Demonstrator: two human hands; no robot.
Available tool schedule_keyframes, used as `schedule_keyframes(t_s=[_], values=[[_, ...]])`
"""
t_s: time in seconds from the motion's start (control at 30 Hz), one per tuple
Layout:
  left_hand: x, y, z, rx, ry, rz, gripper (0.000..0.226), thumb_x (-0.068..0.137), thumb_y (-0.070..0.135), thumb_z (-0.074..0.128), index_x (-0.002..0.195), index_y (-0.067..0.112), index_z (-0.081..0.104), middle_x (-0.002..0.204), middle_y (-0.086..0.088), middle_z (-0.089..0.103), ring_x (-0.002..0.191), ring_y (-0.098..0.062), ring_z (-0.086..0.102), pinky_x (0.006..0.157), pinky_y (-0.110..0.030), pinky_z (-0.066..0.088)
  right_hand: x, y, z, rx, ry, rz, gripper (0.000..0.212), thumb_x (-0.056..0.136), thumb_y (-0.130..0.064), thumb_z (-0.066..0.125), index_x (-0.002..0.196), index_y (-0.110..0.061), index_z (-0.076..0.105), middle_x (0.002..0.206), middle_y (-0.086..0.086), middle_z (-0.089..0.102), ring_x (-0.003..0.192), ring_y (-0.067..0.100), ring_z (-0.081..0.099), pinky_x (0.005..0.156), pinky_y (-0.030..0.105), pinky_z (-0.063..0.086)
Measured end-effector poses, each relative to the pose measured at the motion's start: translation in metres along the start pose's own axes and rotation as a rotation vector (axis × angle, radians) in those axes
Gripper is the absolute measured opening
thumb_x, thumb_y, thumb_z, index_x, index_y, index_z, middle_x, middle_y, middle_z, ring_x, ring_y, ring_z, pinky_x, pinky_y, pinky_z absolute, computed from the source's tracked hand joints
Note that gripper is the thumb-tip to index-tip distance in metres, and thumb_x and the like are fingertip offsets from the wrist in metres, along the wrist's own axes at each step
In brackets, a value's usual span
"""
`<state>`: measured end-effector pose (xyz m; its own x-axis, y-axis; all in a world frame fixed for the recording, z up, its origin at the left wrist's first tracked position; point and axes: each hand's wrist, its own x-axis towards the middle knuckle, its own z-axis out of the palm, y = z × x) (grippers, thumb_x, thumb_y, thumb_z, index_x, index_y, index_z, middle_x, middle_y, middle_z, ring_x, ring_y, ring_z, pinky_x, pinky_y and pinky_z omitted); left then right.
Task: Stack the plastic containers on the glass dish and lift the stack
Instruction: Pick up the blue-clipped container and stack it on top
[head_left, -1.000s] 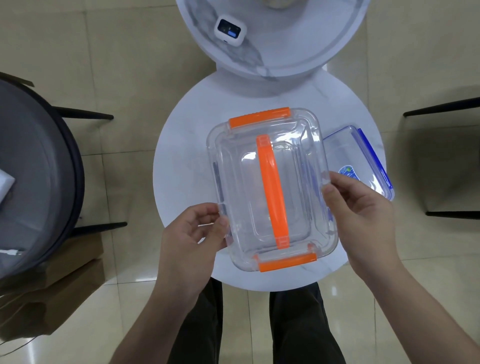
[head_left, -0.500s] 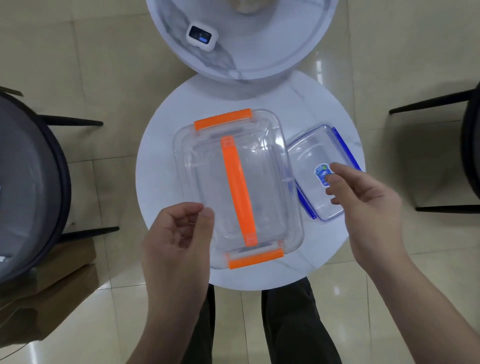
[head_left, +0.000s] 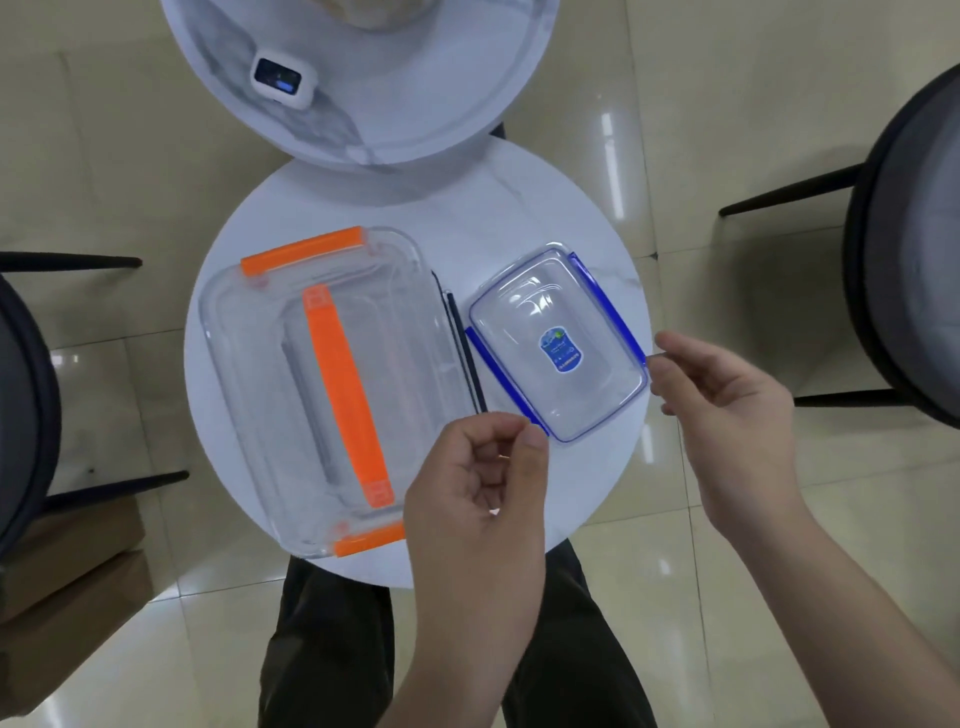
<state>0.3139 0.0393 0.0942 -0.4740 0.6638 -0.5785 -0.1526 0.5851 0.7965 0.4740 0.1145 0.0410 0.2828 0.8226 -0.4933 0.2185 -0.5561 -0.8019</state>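
Observation:
A large clear plastic container with orange clips and an orange handle sits on the left half of the small round white table; it appears to rest on a clear glass dish whose rim shows around it. To its right lies a smaller clear container with blue clips and a blue sticker on its lid. My left hand hovers over the table's near edge, fingers curled loosely, holding nothing, just short of the blue container's near corner. My right hand is open at that container's right edge, fingertips near its blue clip.
A second round marble table stands behind, with a small white device on it. Dark chairs stand at the left and right. A cardboard box sits on the tiled floor at lower left. My legs are under the table.
Both hands let go of the orange container, which now rests on the table. Both hands moved right toward the blue container, and the view shifted right.

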Motion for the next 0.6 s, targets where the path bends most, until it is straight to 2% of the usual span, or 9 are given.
schedule_keyframes(t_s=[0.23,0.37,0.47,0.53,0.6], values=[[-0.002,-0.010,0.040,0.047,0.002,-0.078,0.013,0.091,0.026,0.070,0.090,0.038,0.067,0.090,0.021,0.073,0.083,-0.003,0.070,0.071,-0.028,0.061,0.021,0.014,-0.014,-0.078,-0.035,-0.026,0.021,0.090,-0.014,0.069,0.105,-0.028,0.072,0.095,0.001,0.074,0.079,0.010,0.063,0.063,0.010,0.050],[0.004,-0.022,0.057,0.049,-0.008,-0.192,0.019,0.091,0.025,0.071,0.098,0.039,0.062,0.093,0.031,0.068,0.090,0.004,0.067,0.074,-0.025,0.060,0.032,0.023,-0.016,-0.231,-0.074,-0.069,0.024,0.088,-0.014,0.068,0.110,-0.022,0.071,0.091,-0.009,0.071,0.070,-0.001,0.059,0.058,0.007,0.047],[0.011,-0.032,0.065,0.042,-0.005,-0.234,0.025,0.089,0.028,0.073,0.105,0.040,0.060,0.096,0.023,0.070,0.093,0.009,0.066,0.067,-0.012,0.056,0.042,0.032,-0.013,-0.360,-0.117,-0.083,0.025,0.088,-0.017,0.068,0.109,-0.031,0.066,0.096,-0.018,0.067,0.082,0.003,0.062,0.065,0.018,0.054],[0.019,-0.038,0.070,0.048,-0.005,-0.272,0.032,0.087,0.027,0.075,0.113,0.035,0.058,0.104,0.017,0.069,0.095,0.003,0.068,0.063,-0.005,0.052,0.050,0.040,-0.011,-0.419,-0.139,-0.080,0.028,0.088,-0.019,0.069,0.114,-0.030,0.065,0.106,-0.013,0.066,0.090,0.010,0.062,0.073,0.027,0.055],[0.027,-0.044,0.075,0.026,-0.006,-0.346,0.037,0.086,0.026,0.077,0.117,0.032,0.057,0.113,0.015,0.066,0.101,-0.006,0.068,0.070,-0.011,0.056,0.057,0.049,-0.009,-0.485,-0.163,-0.092,0.038,0.089,-0.020,0.070,0.125,-0.023,0.062,0.119,-0.006,0.064,0.096,0.012,0.058,0.073,0.021,0.050]])
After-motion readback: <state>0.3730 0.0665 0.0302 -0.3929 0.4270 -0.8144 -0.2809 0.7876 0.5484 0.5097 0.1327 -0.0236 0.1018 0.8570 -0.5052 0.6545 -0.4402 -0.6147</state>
